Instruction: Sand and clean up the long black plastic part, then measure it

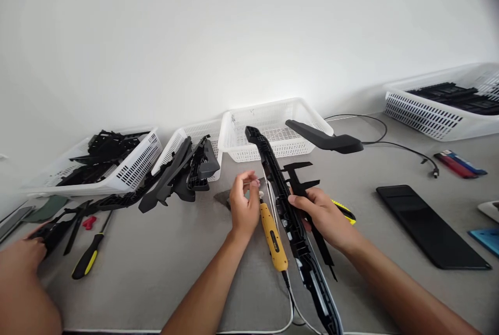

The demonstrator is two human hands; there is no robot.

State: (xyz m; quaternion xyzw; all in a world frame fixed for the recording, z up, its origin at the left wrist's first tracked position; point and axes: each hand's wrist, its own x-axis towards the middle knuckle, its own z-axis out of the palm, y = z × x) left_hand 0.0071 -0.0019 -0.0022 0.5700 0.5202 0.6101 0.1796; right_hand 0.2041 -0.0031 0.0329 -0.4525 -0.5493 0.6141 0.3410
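My right hand (325, 215) is closed around black calipers (298, 184), with the thumb over the beam and the jaws pointing up. Just left of it, a long black ribbed plastic trim part (286, 215) runs from the white basket toward me; whether my fingers touch it I cannot tell. My left hand (245, 205) has its fingers curled in a pinch, and what lies between the fingertips is too small to make out. Beside that hand is a yellow corded handheld tool (274, 236). Behind the right hand shows a yellow-black cutter (343, 211).
White baskets stand along the wall: one in the middle (268, 150), others with black parts at left (136, 166) and right (424, 114). A dark trim piece (327, 137) overlaps the middle one. Another person's hand (29, 254) is at left, near a screwdriver (89, 257). A black tablet-like slab (432, 226) lies right.
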